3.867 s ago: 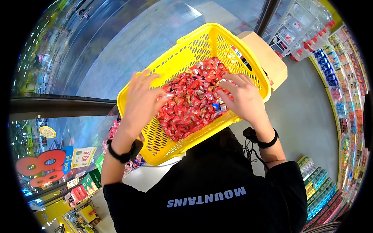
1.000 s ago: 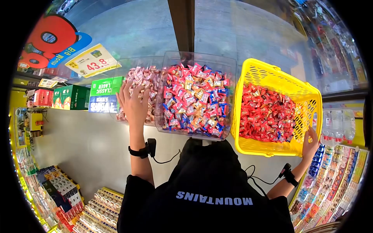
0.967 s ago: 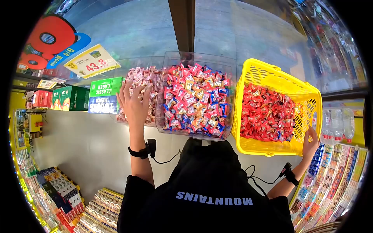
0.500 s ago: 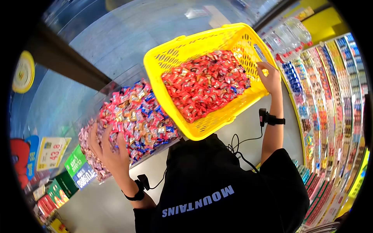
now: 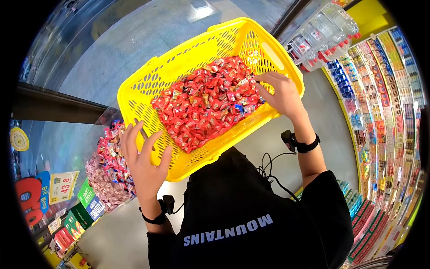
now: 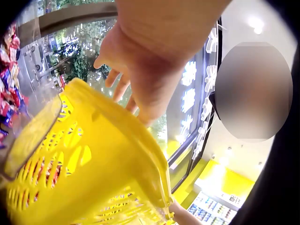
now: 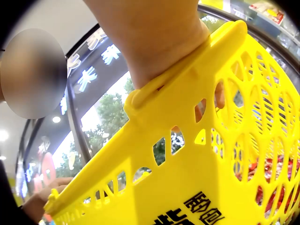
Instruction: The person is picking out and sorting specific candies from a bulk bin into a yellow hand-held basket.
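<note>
A yellow basket (image 5: 224, 145) holds many red-wrapped candies (image 5: 201, 103), with a blue one among them. My left hand (image 5: 145, 161), fingers spread, is at the basket's left end; whether it touches the rim is unclear. In the left wrist view that hand (image 6: 140, 70) is beyond the yellow rim (image 6: 136, 126). My right hand (image 5: 283, 96) reaches over the near right side, its bent fingers above the candies and gripping nothing visible. The basket wall (image 7: 173, 178) hides most of this hand in the right wrist view.
Left of the basket are pink-and-blue candies (image 5: 114, 148) and pale pink ones (image 5: 101, 179) in clear bins. Beer boxes (image 5: 92, 201) and a price sign (image 5: 63, 186) stand farther left. Water bottles (image 5: 331, 33) and stocked shelves (image 5: 380, 89) line the right, with a window beyond.
The head view has shifted toward the basket. My left hand has gone from over the candy bins to the basket's left end; my right hand has moved from the right end in over the red candies.
</note>
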A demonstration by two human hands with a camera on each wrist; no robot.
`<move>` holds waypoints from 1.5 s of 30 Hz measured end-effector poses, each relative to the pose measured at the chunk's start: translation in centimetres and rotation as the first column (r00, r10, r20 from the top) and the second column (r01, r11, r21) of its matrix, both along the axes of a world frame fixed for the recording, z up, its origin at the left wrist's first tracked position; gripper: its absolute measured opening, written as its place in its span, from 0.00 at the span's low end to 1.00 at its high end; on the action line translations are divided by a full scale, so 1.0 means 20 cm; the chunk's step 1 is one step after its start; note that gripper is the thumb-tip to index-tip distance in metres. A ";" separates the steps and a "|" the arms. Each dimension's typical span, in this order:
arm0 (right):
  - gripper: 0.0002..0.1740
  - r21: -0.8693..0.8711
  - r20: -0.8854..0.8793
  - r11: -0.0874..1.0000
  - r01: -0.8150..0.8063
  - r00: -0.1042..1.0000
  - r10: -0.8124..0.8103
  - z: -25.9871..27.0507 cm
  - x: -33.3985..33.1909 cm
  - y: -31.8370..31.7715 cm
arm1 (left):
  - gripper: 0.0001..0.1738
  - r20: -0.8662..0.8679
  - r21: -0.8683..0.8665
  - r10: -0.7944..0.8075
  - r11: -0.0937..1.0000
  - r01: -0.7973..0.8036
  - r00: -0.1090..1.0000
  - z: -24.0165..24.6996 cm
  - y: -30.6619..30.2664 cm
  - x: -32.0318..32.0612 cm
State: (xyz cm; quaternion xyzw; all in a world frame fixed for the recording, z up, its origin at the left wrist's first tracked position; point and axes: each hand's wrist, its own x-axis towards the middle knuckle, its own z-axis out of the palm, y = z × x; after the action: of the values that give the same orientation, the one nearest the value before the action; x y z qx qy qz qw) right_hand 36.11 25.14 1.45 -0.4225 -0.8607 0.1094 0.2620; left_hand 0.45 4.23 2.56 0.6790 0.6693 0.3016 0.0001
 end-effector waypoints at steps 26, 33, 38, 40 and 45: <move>0.31 -0.614 0.785 0.789 0.002 0.099 0.611 -0.34 -0.50 0.35 | 0.18 -0.007 -0.033 0.037 0.999 -0.037 0.999 -0.11 0.08 0.14; 0.15 -0.693 0.701 0.679 -0.243 -0.004 0.714 -0.50 -0.53 0.54 | 0.18 0.011 -0.020 0.050 0.999 -0.050 0.999 -0.11 0.08 0.14; 0.09 -0.664 0.623 0.654 -0.362 0.216 0.752 0.01 -0.69 0.51 | 0.19 0.050 -0.002 0.039 0.999 -0.039 0.998 -0.09 0.08 0.14; 0.06 -0.408 0.354 0.574 -0.710 0.456 0.816 0.20 -0.66 0.38 | 0.20 0.070 0.022 0.033 0.999 -0.034 0.997 -0.08 0.08 0.14; 0.11 -0.026 0.187 0.455 -0.890 0.443 0.877 0.38 -0.74 0.00 | 0.22 0.115 0.071 -0.049 0.997 0.041 0.992 -0.04 0.08 0.15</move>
State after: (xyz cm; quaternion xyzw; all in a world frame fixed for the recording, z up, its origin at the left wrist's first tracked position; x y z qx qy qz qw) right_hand 21.32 25.12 9.02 0.0898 -0.9773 0.1595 0.1067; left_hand 3.51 5.75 1.81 0.6749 0.6418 0.3634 0.0226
